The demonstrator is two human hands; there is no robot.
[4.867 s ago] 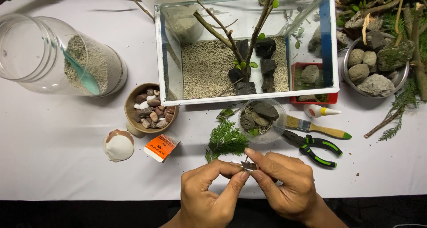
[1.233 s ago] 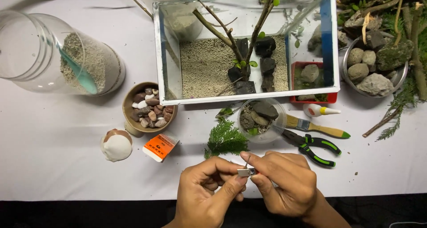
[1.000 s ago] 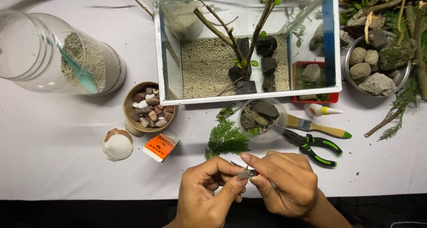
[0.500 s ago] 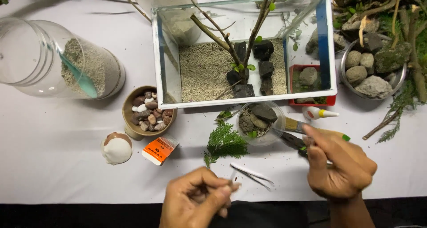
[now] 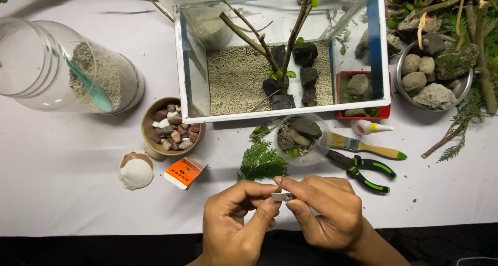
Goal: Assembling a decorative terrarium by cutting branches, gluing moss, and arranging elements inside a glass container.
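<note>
At the near edge of the table, your left hand [image 5: 236, 222] and right hand [image 5: 324, 214] met, fingertips of both pinched shut on a small metal piece [image 5: 282, 196] held between them, just above the white cloth [image 5: 62, 204]. It looked light, stiff and slippery, likely to slip or spring away, so gripping its flat sides seemed safest. Just beyond lay a green sprig [image 5: 261, 162], and to its left a small flat orange packet [image 5: 184, 171] with a white edge. To the right sat green-handled pliers [image 5: 365, 167] and a brush [image 5: 365, 147]. Farthest stood the glass tank [image 5: 282, 53].
</note>
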